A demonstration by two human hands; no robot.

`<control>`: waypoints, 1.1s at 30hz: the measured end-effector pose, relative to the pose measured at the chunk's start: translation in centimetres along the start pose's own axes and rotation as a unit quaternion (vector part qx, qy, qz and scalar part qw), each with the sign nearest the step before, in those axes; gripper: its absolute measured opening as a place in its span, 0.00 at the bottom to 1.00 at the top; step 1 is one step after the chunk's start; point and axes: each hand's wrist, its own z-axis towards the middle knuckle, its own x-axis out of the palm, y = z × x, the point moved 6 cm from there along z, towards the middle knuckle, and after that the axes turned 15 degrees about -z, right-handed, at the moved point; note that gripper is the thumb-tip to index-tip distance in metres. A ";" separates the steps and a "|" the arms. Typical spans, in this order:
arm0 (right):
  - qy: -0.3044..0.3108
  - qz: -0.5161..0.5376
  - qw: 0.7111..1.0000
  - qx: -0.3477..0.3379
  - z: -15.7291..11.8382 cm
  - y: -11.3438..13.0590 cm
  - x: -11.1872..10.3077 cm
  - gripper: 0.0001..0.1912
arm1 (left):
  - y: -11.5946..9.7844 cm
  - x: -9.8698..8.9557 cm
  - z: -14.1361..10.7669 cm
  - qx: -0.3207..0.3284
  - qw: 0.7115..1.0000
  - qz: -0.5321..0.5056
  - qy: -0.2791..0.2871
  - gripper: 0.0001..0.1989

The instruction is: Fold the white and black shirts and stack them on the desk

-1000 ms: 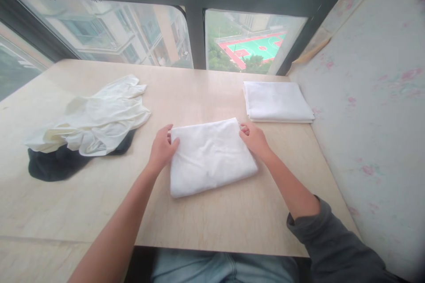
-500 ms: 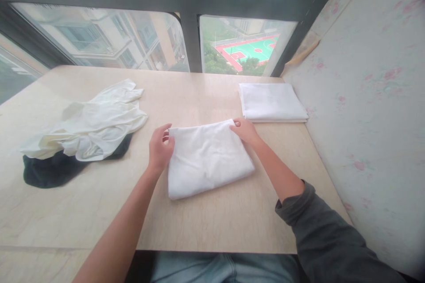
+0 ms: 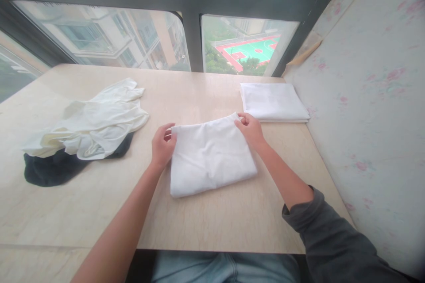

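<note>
on the near middle of the pale wood tabletop (image 3: 212, 225), a folded white cloth (image 3: 212, 154) lies with its thick, rounded edge nearest, presumably central so that it can be reached evenly from both sides. the right hand (image 3: 251, 129) pinches its far right corner between thumb and fingers, and that corner looks slightly raised. the left hand (image 3: 162, 147) is curled at the far left corner, thumb against the margin; whether it truly grips the fabric i cannot tell. having a hand at each end of the far edge probably serves to draw that edge straight, though it dips a little midway. beyond the right hand, a neatly folded white bundle (image 3: 274, 101) sits beside the floral-papered wall (image 3: 375, 141), likely there to leave working room. well off to the left, a crumpled off-white cloth (image 3: 102, 117) lies partly over a black cloth (image 3: 55, 170), seemingly apart to avoid tangling.
</note>
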 end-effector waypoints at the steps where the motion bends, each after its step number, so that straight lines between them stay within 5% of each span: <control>1: 0.002 -0.022 1.000 0.007 0.1 -0.2 0.0 0.24 | -0.2 0.1 0.1 -0.002 1.000 0.015 0.003 0.19; 5: -0.032 -0.162 0.985 -0.048 -1.2 1.1 0.1 0.27 | -2.7 0.8 -0.6 0.014 0.995 0.091 0.028 0.23; 10: -0.009 -0.223 0.953 -0.207 -6.0 4.9 2.1 0.29 | -6.7 5.2 -4.7 0.092 0.934 0.288 0.189 0.26; 18: 0.078 -0.287 0.939 -0.175 -6.8 3.0 5.8 0.30 | -3.7 6.9 -6.1 0.040 0.920 0.346 0.180 0.33; 23: 0.065 -0.145 0.978 -0.137 -6.5 2.1 3.9 0.30 | -4.2 5.0 -6.2 0.022 0.966 0.220 0.136 0.27; 27: 0.047 0.059 0.996 0.037 -7.9 -1.6 -0.5 0.33 | -4.1 0.5 -8.7 -0.077 0.997 0.015 0.027 0.26; 30: 0.092 0.210 0.958 0.171 -11.4 -4.4 -3.2 0.33 | -3.2 -2.2 -12.4 -0.248 0.959 -0.135 -0.004 0.30; 33: 0.157 0.334 0.900 0.233 -15.5 -5.2 -4.5 0.31 | -3.6 -3.5 -15.9 -0.362 0.900 -0.241 -0.017 0.31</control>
